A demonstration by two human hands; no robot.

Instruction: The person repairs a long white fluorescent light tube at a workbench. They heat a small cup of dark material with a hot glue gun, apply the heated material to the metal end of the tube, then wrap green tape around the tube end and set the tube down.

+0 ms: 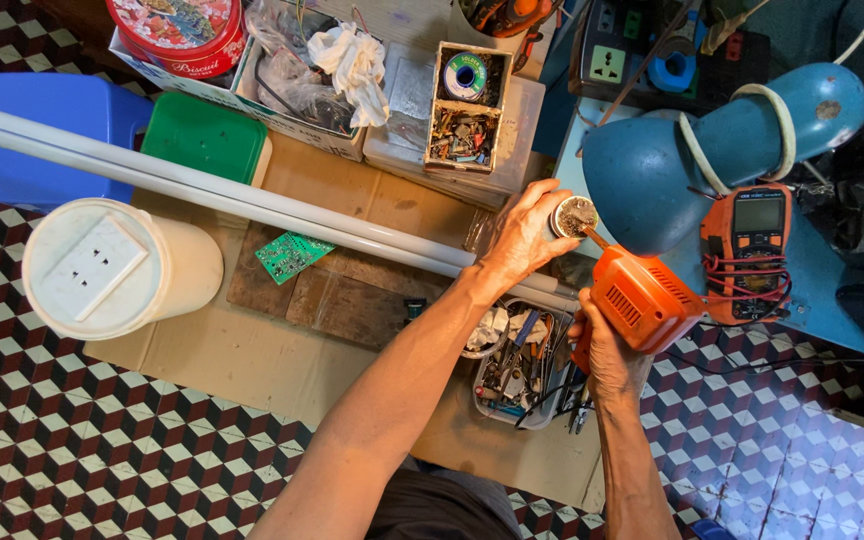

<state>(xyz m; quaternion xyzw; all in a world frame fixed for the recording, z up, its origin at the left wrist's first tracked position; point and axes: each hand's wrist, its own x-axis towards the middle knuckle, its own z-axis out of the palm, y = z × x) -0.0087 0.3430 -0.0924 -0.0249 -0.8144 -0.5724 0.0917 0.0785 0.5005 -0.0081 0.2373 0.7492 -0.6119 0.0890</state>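
Left hand [524,238] closed around the end of the long white tube [202,185], at its metal cap [574,215] right of centre, beside the blue lamp [652,165]. Right hand [607,355] wrapped on the orange soldering gun [642,300], tip touching the cap. Best done with the tube gripped firm against rolling, tip kept flat on the cap, wrist steady. Worth keeping fingers behind the cap, and the gun clear of the meter [747,250] leads and the parts tray [517,365] nearer in.
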